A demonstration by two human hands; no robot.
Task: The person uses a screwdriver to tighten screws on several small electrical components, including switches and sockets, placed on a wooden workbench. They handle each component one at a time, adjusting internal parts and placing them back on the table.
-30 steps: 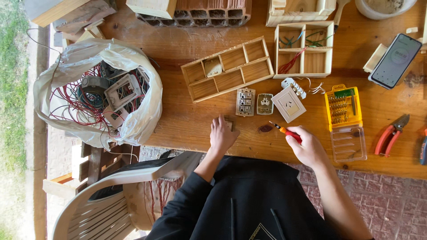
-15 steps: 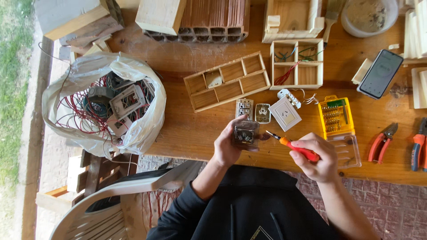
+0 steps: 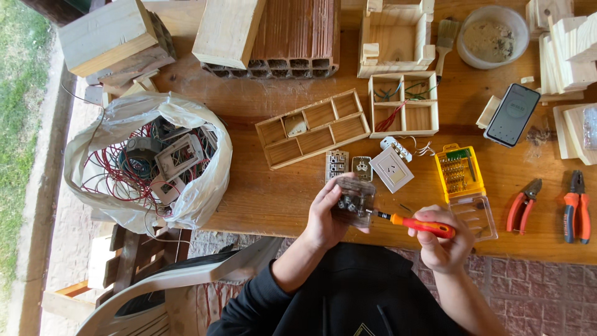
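Your left hand (image 3: pixel 326 214) is clenched around a small grey switch module (image 3: pixel 354 202), holding it up just above the near edge of the desk (image 3: pixel 261 193) with its screw terminals turned towards you; your right hand (image 3: pixel 443 239) is wrapped around the red handle of a screwdriver (image 3: pixel 415 223), and the shaft runs leftwards so that its tip meets the right side of the module. From the head view, the only one there is, the step in hand looks like work on a terminal screw, though whether you are loosening or tightening cannot be told; the tip itself is too small to judge how well it sits in the screw. The next move, in my judgement, calls for a steady left grip so the module does not twist, and for keeping the shaft in line with the screw so the tip does not slip towards your fingers. Just beyond the module lie two more switch modules (image 3: pixel 348 167) and a white socket plate (image 3: pixel 392 169); to the right sits a yellow bit case (image 3: pixel 459 171) with its clear lid open, then red pliers (image 3: pixel 523 205) and orange pliers (image 3: pixel 576 207); a phone (image 3: pixel 512 114) lies further back. To the left a white plastic bag (image 3: pixel 205 186) holds red wires and old plates; a long wooden divider tray (image 3: pixel 314 127) stands behind your hands.
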